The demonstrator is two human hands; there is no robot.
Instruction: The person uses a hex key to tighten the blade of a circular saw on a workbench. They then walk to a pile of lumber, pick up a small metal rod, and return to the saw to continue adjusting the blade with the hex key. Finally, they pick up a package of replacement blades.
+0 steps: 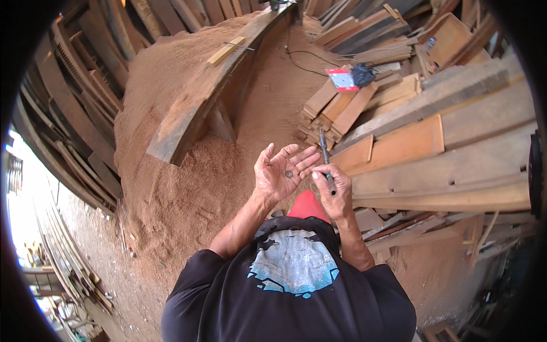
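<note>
My left hand is palm up in front of my chest, its fingers stretched out. On the palm, near the base of the fingers, lies a small round dark disc, too small to name surely. Just to its right, my right hand is closed around a slim dark rod-shaped tool with a bit of green by the grip. The tool's long end points away from me, and its short thick end sticks out below my fingers. The two hands are close together.
A long wooden beam runs away from me over heaped sawdust, with a short light wood strip on it. Stacked boards fill the right. A red-and-white box and black plastic bag rest on wood pieces; a cable trails behind.
</note>
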